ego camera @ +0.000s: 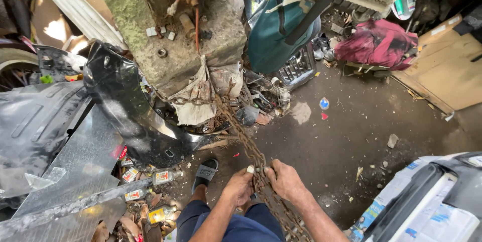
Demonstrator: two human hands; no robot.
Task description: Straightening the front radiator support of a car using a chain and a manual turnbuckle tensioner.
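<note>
Labelled bottles (150,192) lower left, flattened cardboard (449,71) right

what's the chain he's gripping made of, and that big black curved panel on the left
Chain: looks like steel, brown and rough with rust all along its links, held in both the left hand and right hand. Black panel: probably moulded plastic, glossy with sheen, though painted metal is possible.

Oil-dark dirt floor (346,136), mossy concrete pillar (175,31), daylight — cluttered yard

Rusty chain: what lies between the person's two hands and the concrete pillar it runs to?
In the head view, only the rusty chain spans from both hands across dirt floor to the concrete pillar.
</note>
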